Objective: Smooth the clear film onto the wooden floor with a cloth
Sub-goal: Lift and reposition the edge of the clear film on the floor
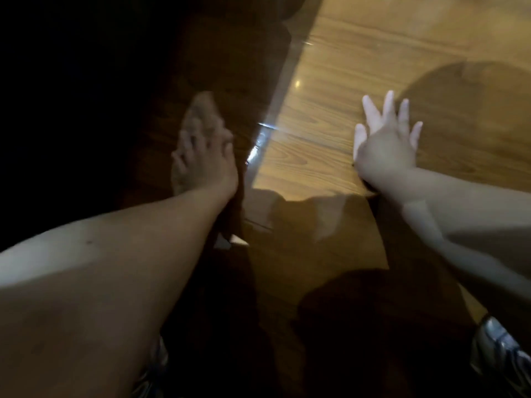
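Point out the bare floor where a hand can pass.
Free: the lit wooden floor between the film edge and the right hand, and the stretch beyond its fingertips. Crowded: the dark strip where the left hand presses the cloth.

A wooden floor [373, 47] fills the scene. The clear film [260, 143] lies over its right part, its edge running from far centre toward the near middle. Left of that edge, the left hand [205, 156] rests on a cloth [199, 110]. Right of it, the right hand [383, 147] lies flat on the film. A shoe [501, 350] sits in the near right corner.
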